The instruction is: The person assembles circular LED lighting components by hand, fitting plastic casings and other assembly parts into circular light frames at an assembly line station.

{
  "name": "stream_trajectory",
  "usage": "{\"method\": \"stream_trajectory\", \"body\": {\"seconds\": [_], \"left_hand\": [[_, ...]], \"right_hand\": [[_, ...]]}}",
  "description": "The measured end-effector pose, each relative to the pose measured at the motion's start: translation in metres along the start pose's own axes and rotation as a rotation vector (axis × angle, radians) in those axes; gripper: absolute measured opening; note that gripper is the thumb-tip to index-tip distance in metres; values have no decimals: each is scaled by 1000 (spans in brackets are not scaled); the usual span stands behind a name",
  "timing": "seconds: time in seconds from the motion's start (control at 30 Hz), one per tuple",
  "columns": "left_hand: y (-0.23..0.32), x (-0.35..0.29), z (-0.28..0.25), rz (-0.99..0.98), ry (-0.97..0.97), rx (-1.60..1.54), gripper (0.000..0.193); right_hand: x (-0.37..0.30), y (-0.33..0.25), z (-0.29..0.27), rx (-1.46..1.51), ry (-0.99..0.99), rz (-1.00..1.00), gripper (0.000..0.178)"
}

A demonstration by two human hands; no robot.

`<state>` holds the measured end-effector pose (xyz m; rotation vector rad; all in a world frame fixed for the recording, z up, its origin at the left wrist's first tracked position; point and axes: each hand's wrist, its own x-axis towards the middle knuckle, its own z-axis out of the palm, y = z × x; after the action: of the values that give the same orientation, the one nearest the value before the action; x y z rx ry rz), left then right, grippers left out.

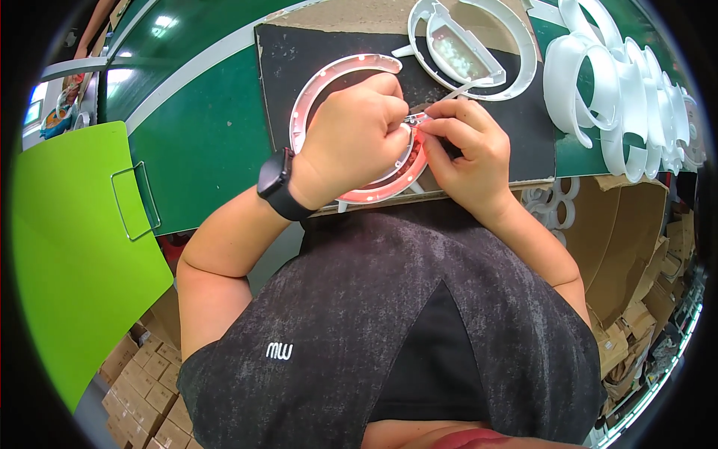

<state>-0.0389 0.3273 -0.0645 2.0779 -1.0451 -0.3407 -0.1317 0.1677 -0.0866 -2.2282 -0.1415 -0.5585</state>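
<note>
A white plastic ring housing (299, 101), lit reddish inside, lies on a black mat (281, 56) before me. My left hand (359, 127), with a dark watch (278, 179) on its wrist, is closed over the ring's right side; what its fingers grip is hidden. Close beside it, my right hand (471, 146) pinches a small silvery part (416, 119) with thumb and fingertips. Behind my right hand lies a second white ring (528, 63), with a white half-round piece (458, 54) inside it. The small part's exact kind is too small to tell.
White plastic rings (632, 105) are stacked at the right of the green table (202, 135). A bright green panel (75, 232) with a wire handle (134, 202) stands at left. Cardboard boxes (146, 389) sit low on the left, more cardboard (617, 247) below right.
</note>
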Motion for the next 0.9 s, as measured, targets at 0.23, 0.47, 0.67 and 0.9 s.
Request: {"method": "stream_trajectory", "body": {"seconds": [0.23, 0.47, 0.67, 0.9], "left_hand": [[11, 2, 12, 80, 68, 252, 6], [3, 8, 4, 93, -35, 264, 10], [7, 5, 4, 45, 4, 143, 13], [25, -3, 10, -9, 197, 248, 16]], "right_hand": [[-3, 2, 0, -148, 0, -115, 10], [6, -7, -21, -427, -293, -268, 15], [5, -2, -24, -491, -292, -338, 19], [2, 2, -20, -440, -294, -333, 19]]}}
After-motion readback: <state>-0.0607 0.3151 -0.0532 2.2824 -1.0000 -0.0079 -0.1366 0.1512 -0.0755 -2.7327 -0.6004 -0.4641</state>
